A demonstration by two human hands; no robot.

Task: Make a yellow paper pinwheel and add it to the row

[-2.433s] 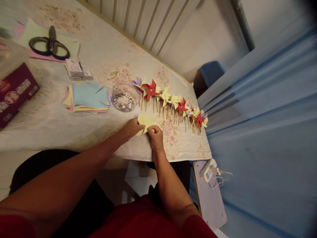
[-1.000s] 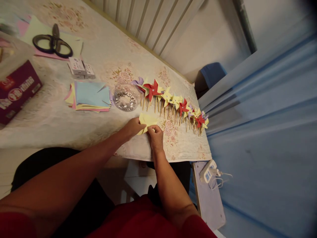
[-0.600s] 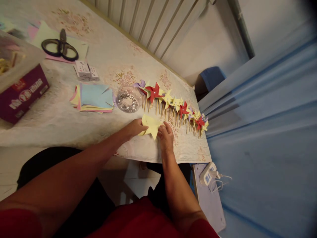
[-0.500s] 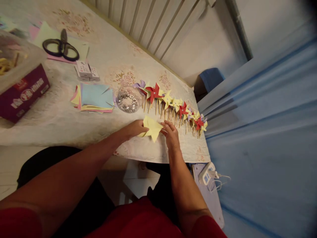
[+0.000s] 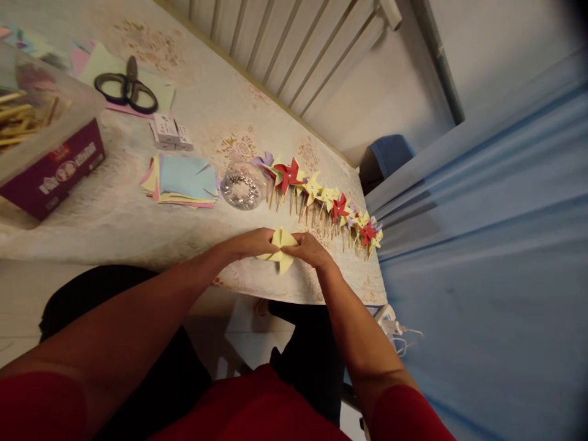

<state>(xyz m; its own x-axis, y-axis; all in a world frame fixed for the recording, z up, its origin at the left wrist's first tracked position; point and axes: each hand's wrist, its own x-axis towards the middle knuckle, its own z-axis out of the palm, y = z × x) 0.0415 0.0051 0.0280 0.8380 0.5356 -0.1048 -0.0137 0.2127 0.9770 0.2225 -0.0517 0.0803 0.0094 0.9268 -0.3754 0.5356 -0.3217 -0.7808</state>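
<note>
Between my two hands is a yellow paper pinwheel [image 5: 283,237], held just above the near edge of the table and without a visible stick. My left hand [image 5: 258,242] grips its left side, thumb at the middle of the paper. From the right, my right hand [image 5: 309,249] pinches it, with that thumb also on the centre. The other fingers are partly hidden behind the paper. Beyond my hands sits a clear round dish [image 5: 242,187] of small shiny metal pieces. A row of finished pinwheels on sticks [image 5: 289,176], red, yellow and purple, runs along to the right.
Left of the dish lies a stack of coloured paper squares [image 5: 187,177]. Small white boxes [image 5: 168,130] and black-handled scissors [image 5: 130,89] on paper are farther back. A plastic tub [image 5: 73,162] with sticks stands at far left. A blue curtain [image 5: 482,245] hangs at right.
My right hand has moved in from the pinwheel's right tip to its centre, thumb over the folded paper. Both thumbs now meet there. The view has shifted slightly.
</note>
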